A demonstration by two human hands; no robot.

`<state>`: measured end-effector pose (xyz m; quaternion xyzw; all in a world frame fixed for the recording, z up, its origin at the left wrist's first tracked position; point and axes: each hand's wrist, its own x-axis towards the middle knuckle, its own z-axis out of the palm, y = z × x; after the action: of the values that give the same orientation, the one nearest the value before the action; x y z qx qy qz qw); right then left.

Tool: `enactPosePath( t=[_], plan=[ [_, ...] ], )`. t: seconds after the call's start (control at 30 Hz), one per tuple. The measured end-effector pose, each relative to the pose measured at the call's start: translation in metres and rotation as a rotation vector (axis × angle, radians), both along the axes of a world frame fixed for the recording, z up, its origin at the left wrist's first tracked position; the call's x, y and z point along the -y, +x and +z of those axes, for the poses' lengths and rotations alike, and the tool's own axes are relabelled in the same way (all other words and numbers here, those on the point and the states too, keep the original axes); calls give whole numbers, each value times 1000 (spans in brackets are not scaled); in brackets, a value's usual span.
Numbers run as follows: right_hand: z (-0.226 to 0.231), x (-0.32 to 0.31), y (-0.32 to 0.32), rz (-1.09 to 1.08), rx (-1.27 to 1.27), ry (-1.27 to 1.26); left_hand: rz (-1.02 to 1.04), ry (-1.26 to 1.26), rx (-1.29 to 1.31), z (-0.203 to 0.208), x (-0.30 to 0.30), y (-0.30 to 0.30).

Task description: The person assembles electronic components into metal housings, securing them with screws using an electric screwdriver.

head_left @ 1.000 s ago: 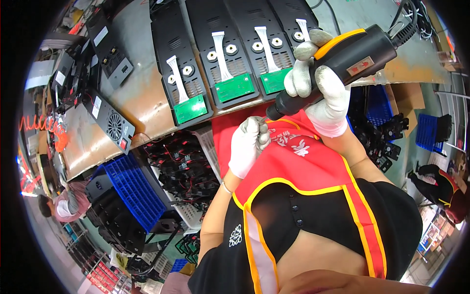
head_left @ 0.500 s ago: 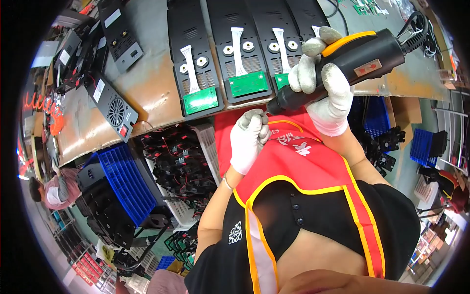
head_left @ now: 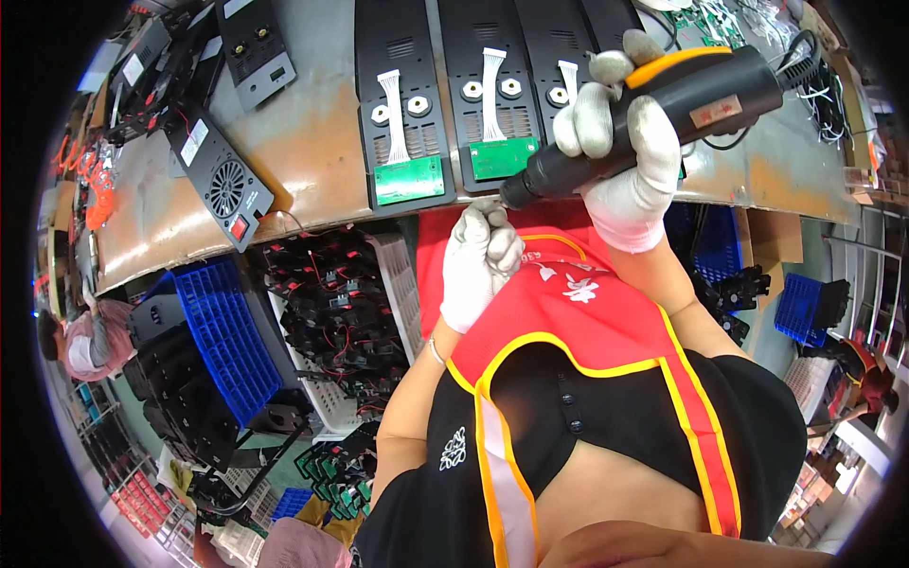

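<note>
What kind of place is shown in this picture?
Most likely an electronics assembly workshop. On the workbench lie black panels with green circuit boards. The right hand, gloved, holds an electric screwdriver, and the left hand is at its tip. A white crate below the bench holds wired black parts.

Matt black plastic screwdriver, white knit cloth gloves, worn metal benchtop

Blk/orange elec screwdriver, tilted, gripped
</note>
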<state>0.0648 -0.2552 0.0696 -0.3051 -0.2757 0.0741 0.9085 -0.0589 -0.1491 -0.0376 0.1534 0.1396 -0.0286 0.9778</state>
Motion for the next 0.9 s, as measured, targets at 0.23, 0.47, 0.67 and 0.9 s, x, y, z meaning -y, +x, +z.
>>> enactPosePath(
  t=[0.23, 0.47, 0.67, 0.9],
  plan=[
    [1, -8, -1, -30, 28, -89, -29, -24, 66, 1, -3, 0],
    [0, -6, -3, -19, -11, -111, 30, 119, 75, -7, 0, -4],
    [0, -5, 1, -30, 65, -123, 49, -14, -2, -1, -2, 1],
    [-1, -5, -5, -48, -34, -227, 8, 78, 53, -8, -5, 1]
  ],
)
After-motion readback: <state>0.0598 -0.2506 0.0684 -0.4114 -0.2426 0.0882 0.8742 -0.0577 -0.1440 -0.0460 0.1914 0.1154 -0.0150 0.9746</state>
